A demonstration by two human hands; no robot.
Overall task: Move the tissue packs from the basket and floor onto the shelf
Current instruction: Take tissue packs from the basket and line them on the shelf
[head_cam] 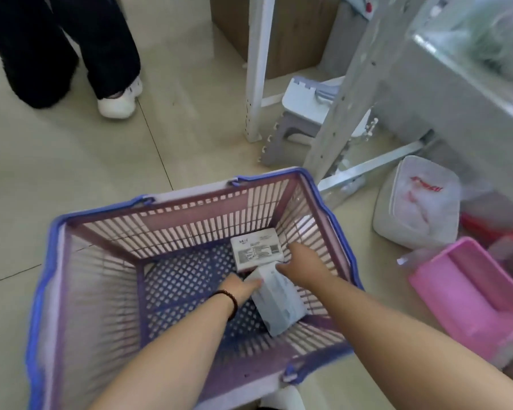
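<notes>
A purple basket (71, 291) with a blue rim stands on the floor below me. Two white tissue packs lie in its far right corner. The nearer tissue pack (280, 304) lies tilted; my left hand (242, 288) touches its left end and my right hand (301, 263) rests on its far end. The farther tissue pack (256, 247) lies flat just beyond my fingers. A large clear bag of tissue packs (418, 202) lies on the floor to the right, beside the metal shelf (456, 93). I cannot tell whether either hand grips the pack firmly.
A person in dark trousers and white shoes (119, 99) stands at the upper left. A folded grey step stool (302, 119) leans between white shelf posts (256, 69). A pink plastic bin (480, 294) sits at the right, close to the basket.
</notes>
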